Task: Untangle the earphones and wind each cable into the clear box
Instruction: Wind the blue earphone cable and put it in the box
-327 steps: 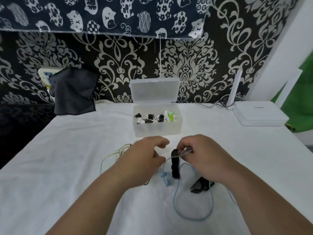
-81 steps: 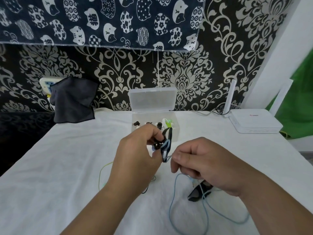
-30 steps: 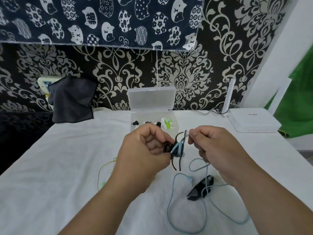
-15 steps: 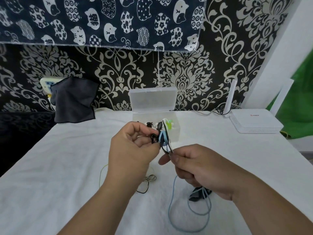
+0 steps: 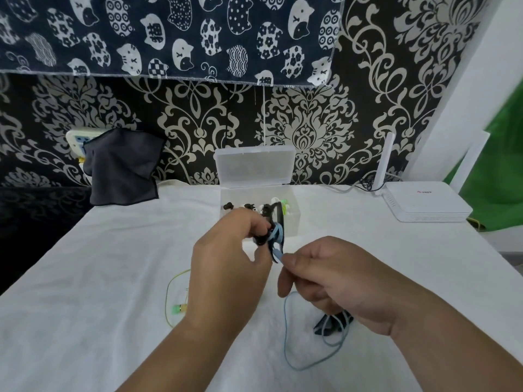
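Winds the blue cable (image 5: 284, 329); appears past untangling on this one and well into coiling. Pinches a small coil (image 5: 276, 234) of blue turns over a black loop in the left hand (image 5: 226, 258), with fingers curled tight round it, just in front of the clear box (image 5: 293, 226). Nips the running part of the cable between thumb and forefinger of the right hand (image 5: 334, 281), with the other fingers curled under, just below the coil. Leaves a long slack loop lying on the white cloth (image 5: 113, 278), partly across a black piece (image 5: 325, 326) too hidden to identify. Shows the box open, lid up, with several earphones inside, and a green-yellow earphone (image 5: 178, 308) loose on the cloth, not yet wound. Calls next, most likely, for carrying the right hand round the coil for another turn under light tension. Calls also for feeding slack without snagging the black piece, then tucking the end and setting the coil into the box.
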